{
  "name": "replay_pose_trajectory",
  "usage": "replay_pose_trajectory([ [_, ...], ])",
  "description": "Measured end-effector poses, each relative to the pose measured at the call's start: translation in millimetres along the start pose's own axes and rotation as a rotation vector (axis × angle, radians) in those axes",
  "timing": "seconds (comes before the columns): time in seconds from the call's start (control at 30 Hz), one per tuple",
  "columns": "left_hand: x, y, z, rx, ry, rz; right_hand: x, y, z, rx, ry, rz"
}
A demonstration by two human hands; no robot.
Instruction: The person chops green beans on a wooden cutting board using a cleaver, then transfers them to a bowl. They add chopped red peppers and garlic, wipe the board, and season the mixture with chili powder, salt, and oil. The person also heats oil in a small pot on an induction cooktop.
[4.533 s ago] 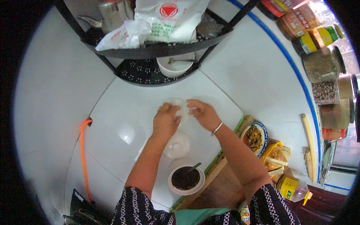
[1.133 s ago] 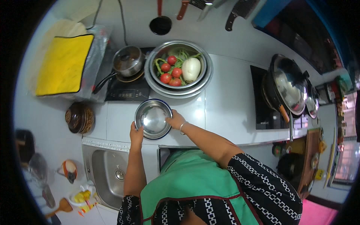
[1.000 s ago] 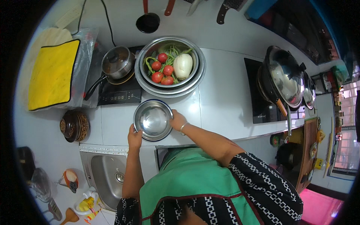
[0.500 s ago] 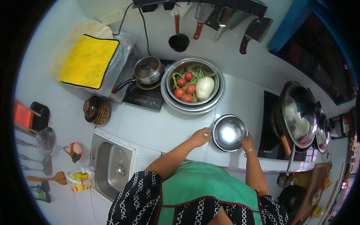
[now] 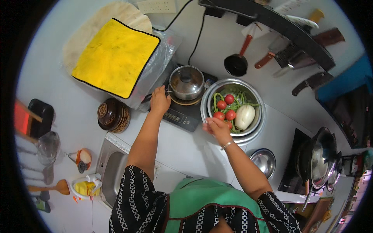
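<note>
My left hand is closed round the black handle of a small steel saucepan. That saucepan has a glass lid with a dark knob and stands on a portable induction cooker. Over the near edge of a steel bowl of vegetables hovers my right hand, its fingers loosely apart, slightly blurred, and holding nothing that I can see. Inside that bowl are tomatoes, green beans and a pale, smooth oval vegetable. The bowl sits within a wider steel basin.
An empty-looking steel bowl rests right of my right forearm. Farther right, a lidded wok stands on a black cooktop. Left are a dark brown jar, a sink and a yellow cloth. Knives hang at the back.
Both hands have left the small steel bowl, which now stands on the counter. My left hand has taken the saucepan handle; my right has moved up and left. The view has shifted left.
</note>
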State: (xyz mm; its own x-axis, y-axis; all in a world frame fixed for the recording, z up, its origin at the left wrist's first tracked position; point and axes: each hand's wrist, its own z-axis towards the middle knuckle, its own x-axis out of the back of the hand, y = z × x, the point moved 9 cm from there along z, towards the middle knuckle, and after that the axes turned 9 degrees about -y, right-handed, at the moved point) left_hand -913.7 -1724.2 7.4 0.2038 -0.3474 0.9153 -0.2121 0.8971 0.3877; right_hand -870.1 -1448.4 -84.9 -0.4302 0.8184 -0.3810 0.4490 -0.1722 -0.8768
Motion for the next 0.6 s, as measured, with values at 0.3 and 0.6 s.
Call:
replay_pose_trajectory([
  [0.3, -43, -31, 44, -0.007, -0.493, 0.107, 29, -87, 207, 0.128, 0.420, -0.891],
  [0.6, -40, -54, -57, 0.123, -0.316, -0.079, 0, -45, 201, 0.164, 0.122, -0.678],
])
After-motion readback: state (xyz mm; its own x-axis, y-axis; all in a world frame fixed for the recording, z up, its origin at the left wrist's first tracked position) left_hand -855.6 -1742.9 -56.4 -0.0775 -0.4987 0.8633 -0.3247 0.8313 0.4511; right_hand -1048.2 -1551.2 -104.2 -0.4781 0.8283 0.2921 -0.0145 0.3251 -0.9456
